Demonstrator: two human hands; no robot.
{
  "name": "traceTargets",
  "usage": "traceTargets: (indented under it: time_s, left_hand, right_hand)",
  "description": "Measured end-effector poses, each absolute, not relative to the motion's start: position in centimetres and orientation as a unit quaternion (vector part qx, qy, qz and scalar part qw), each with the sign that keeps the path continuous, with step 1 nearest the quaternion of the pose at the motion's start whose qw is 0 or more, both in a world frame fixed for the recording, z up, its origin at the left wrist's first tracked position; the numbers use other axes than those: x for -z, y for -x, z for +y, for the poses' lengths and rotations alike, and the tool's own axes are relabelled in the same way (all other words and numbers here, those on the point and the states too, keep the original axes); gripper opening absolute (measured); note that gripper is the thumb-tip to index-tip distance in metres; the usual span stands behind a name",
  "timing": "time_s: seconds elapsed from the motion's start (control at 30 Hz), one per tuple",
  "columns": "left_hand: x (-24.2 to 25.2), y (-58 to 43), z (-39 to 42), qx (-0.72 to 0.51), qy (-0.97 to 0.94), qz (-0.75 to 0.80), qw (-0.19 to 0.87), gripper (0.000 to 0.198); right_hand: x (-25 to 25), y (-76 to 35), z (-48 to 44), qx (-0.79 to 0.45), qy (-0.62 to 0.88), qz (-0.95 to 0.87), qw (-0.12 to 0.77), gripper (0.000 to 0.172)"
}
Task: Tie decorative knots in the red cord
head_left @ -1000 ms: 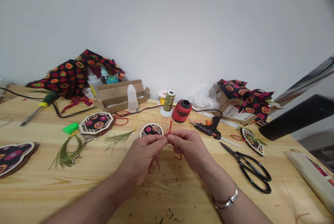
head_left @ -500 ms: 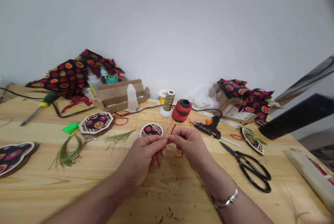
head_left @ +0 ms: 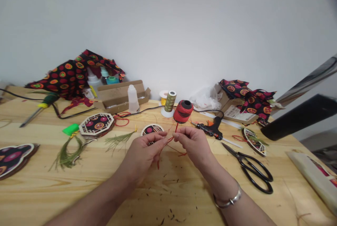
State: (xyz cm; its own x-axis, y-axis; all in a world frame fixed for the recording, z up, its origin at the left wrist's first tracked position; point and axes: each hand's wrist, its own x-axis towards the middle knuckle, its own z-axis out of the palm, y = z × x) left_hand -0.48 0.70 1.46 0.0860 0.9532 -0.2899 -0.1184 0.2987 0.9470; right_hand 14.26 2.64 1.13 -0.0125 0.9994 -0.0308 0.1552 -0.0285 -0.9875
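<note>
Thin red cord runs between my two hands at the middle of the table, with loose ends trailing below. My left hand is closed, pinching the cord between thumb and fingertips. My right hand pinches it too, a short end sticking up past the fingers. Just behind my left fingers lies a round lattice-framed fabric ornament, partly covered by that hand. A red cord spool stands beyond my right hand, beside an olive thread spool.
Black scissors and a hot glue gun lie to the right. At left are an octagonal ornament, a green tassel and a screwdriver. An open cardboard box and a bottle stand behind.
My hands have drawn slightly apart, and more red cord shows between them. My right fingers have shifted a little to the right; the things on the table stay put.
</note>
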Motion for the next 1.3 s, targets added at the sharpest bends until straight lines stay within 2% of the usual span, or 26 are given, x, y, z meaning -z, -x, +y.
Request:
traceTargets:
  time_s: [0.13, 0.33, 0.63, 0.8, 0.97, 1.03, 1.13, 1.3]
  left_hand:
    - [-0.95, 0.51, 0.51, -0.428, -0.409, 0.474, 0.652, 0.02]
    - [-0.8, 0.42, 0.23, -0.366, -0.476, 0.483, 0.637, 0.019]
    - [-1.53, -0.01, 0.03, -0.329, -0.576, 0.529, 0.529, 0.018]
    - [-1.07, 0.19, 0.18, -0.31, -0.631, 0.52, 0.485, 0.02]
    - [-0.68, 0.64, 0.11, -0.45, -0.629, 0.527, 0.353, 0.016]
    - [-0.73, 0.71, 0.06, -0.515, -0.594, 0.519, 0.335, 0.011]
    - [-1.11, 0.6, 0.08, -0.541, -0.548, 0.505, 0.39, 0.013]
    - [-1.59, 0.29, 0.19, -0.451, -0.498, 0.498, 0.548, 0.025]
  right_hand:
    - [-0.97, -14.28, 2.59, -0.452, 0.549, -0.544, 0.446, 0.015]
    - [-0.67, -14.34, 2.59, -0.48, 0.535, -0.532, 0.448, 0.017]
    - [-1.05, -13.99, 2.21, -0.635, 0.449, -0.431, 0.458, 0.021]
    - [-1.08, -14.0, 2.1, -0.659, 0.436, -0.402, 0.462, 0.024]
    - [-1.2, -13.89, 2.22, -0.626, 0.466, -0.418, 0.465, 0.022]
    - [-1.25, -13.78, 2.18, -0.617, 0.471, -0.432, 0.46, 0.022]
    - [-1.36, -13.59, 2.01, -0.61, 0.473, -0.451, 0.447, 0.021]
    - [-1.55, -13.36, 1.8, -0.617, 0.468, -0.451, 0.444, 0.019]
